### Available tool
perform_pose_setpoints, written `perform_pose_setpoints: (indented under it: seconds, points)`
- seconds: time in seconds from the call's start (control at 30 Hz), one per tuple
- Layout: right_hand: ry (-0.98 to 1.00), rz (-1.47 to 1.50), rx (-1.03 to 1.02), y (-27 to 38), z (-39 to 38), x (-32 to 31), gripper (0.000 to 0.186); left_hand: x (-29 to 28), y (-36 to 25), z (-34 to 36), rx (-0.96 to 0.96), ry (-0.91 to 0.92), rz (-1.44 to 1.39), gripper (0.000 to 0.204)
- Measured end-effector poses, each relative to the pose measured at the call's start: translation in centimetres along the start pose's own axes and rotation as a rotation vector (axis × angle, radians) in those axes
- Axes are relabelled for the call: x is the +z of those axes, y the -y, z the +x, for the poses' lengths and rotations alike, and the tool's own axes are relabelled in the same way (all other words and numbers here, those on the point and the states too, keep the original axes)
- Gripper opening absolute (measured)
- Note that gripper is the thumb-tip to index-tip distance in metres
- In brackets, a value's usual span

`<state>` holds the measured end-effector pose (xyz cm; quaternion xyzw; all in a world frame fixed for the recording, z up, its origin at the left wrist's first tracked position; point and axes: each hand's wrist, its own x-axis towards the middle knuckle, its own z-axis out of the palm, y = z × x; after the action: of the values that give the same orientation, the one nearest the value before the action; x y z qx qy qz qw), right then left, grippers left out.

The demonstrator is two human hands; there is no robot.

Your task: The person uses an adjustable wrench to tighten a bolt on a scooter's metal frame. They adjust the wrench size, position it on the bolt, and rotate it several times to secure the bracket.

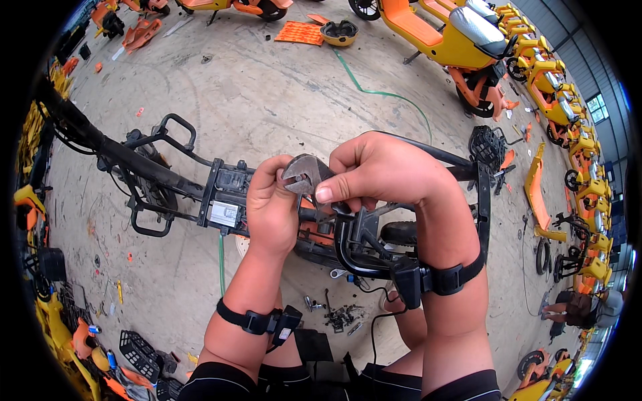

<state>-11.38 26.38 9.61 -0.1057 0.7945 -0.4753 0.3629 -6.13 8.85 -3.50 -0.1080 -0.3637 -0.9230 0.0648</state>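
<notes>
Both my hands meet over the frame of a stripped scooter, around what looks like an adjustable wrench [302, 174] with a grey metal head. My left hand [271, 210] is closed at the left side of the wrench head, its fingertips partly hidden behind it. From the other side my right hand [384, 170] grips the wrench, thumb pressed near the jaws. A small piece may sit between the jaws, too small to make out. Below lies the black scooter frame [210, 190], with a bent black tube [344, 250] under my right hand.
Loose bolts and small parts [342, 317] lie on the concrete floor near my legs. Yellow and orange scooters [428, 40] stand at the back and along the right. A black basket [142, 354] lies at lower left; a person [585, 307] is at far right.
</notes>
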Motion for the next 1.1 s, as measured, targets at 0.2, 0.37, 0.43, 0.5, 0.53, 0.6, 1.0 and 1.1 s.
perform_pose_setpoints:
  seconds: [0.2,0.37,0.43,0.5,0.53,0.6,1.0,1.1]
  points:
    - [-0.006,-0.042,-0.013,0.2,-0.1,0.1,0.036,0.3,-0.6,0.0,-0.031,0.050,-0.081,0.021]
    - [0.001,-0.086,-0.047,0.0,-0.3,0.3,0.037,-0.2,-0.1,0.2,-0.026,0.043,-0.070,0.021]
    - [0.014,-0.070,-0.030,0.1,-0.3,0.2,0.037,-0.3,0.0,0.3,-0.026,0.034,-0.071,0.021]
    - [0.010,-0.064,-0.017,0.2,-0.3,0.2,0.036,-0.3,0.1,0.3,-0.024,0.029,-0.064,0.021]
    - [0.000,-0.066,-0.012,0.2,-0.2,0.2,0.036,-0.3,0.1,0.2,-0.023,0.030,-0.071,0.021]
    - [-0.019,-0.073,0.004,0.2,-0.2,0.3,0.036,-0.3,0.0,0.2,-0.020,0.033,-0.083,0.021]
    - [-0.191,0.083,-0.055,0.4,-1.3,-0.7,0.044,-0.9,0.5,0.5,-0.057,-0.042,0.102,0.038]
    - [-0.257,0.097,-0.095,0.9,-2.6,-0.9,0.045,-0.6,1.1,0.1,-0.035,-0.005,0.261,0.036]
